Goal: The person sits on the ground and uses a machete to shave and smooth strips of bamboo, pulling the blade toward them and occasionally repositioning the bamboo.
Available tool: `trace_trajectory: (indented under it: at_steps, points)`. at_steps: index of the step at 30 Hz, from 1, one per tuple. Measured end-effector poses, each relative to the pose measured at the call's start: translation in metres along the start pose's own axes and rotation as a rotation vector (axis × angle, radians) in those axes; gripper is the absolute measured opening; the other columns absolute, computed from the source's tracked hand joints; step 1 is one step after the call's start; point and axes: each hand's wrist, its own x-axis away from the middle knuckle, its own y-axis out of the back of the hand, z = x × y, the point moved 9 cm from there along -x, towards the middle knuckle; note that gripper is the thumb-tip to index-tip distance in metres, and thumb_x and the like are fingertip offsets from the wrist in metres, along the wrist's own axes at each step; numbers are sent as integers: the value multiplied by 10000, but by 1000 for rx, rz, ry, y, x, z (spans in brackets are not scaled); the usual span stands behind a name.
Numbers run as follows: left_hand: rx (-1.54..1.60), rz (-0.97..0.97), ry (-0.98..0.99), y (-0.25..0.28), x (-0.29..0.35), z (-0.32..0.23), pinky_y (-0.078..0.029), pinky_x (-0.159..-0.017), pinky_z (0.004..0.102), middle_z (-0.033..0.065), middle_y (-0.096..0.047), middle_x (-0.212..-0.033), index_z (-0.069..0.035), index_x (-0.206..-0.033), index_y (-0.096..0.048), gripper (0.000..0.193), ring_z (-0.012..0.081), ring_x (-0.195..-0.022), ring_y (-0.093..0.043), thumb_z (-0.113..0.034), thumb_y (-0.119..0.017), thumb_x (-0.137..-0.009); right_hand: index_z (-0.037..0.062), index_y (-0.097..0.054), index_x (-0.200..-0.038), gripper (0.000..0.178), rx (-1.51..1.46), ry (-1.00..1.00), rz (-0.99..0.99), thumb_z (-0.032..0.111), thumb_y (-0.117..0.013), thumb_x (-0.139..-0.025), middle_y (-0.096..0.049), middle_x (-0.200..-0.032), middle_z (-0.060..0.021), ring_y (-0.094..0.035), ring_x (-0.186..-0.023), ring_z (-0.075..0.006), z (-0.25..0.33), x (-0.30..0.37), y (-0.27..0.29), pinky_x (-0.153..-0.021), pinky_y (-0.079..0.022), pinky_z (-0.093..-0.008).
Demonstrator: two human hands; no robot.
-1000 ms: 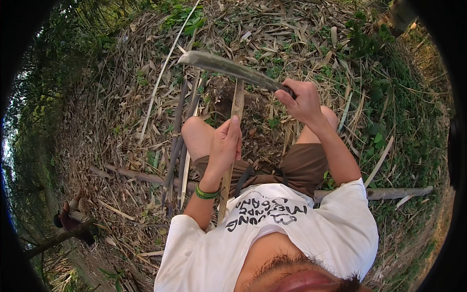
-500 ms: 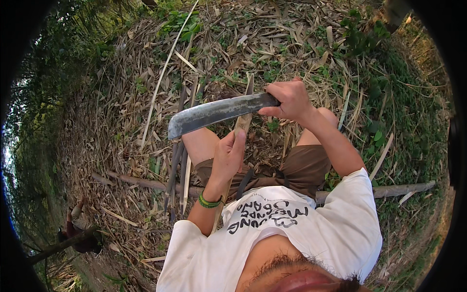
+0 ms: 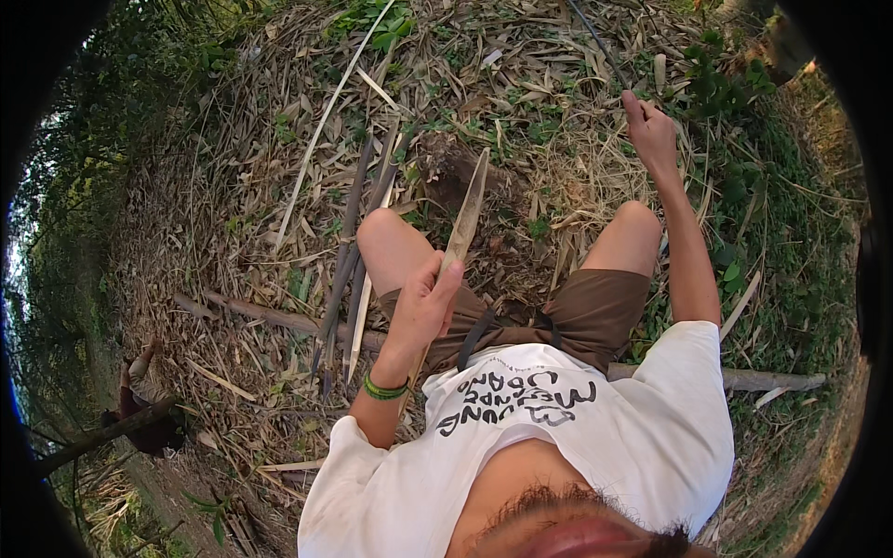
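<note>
I sit on the ground with both knees bent. My left hand [image 3: 423,307] grips a long pale bamboo strip [image 3: 468,209], which stands tilted between my knees with its upper end pointing away from me. A green band circles that wrist. My right hand [image 3: 651,135] is lifted out to the far right, beyond my right knee, closed around a machete [image 3: 600,42]. Its blade shows only as a thin dark line running up and left from the fist. The blade is well apart from the strip.
Several dark split bamboo strips [image 3: 353,251] lie in a bundle left of my left knee. A thin log [image 3: 270,316] runs across the ground under my legs, its other end [image 3: 753,378] at the right. Dry leaves cover the ground. Another person [image 3: 139,395] crouches at the far left.
The machete, held low across the top of the bamboo strip half a second ago, has swung up and out to the right. My left hand still holds the strip in the same place.
</note>
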Motion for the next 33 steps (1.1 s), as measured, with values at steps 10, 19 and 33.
trace_trajectory:
  at_steps: [10, 19, 33]
  points:
    - [-97, -158, -181, -14, -47, -32, -324, -411, 212, -42, -503, -615, -38, -1010, -601, 283, 20, -468, -414, -320, -590, -1018, 51, -584, -682, 639, -286, 554, 215, 661, -615, -868, -539, -538, -129, -593, -515, -337, 201, 145, -42, -470, -440, -430]
    - [-511, -289, -722, -20, -25, -74, -382, -544, 262, 5, -611, -706, 11, -1117, -638, 251, 69, -616, -472, -208, -605, -1000, 54, -515, -663, 699, -139, 738, 181, 726, -579, -842, -490, -549, -93, -558, -502, -318, 206, 137, -42, -475, -425, -424]
    - [132, 37, -92, -19, 2, -27, -256, -333, 207, -32, -374, -502, -109, -864, -461, 387, 50, -360, -308, -429, -403, -1073, 48, -533, -660, 754, 107, 294, 57, 757, -456, -907, -496, -511, -67, -532, -459, -240, 107, 26, -43, -448, -384, -379]
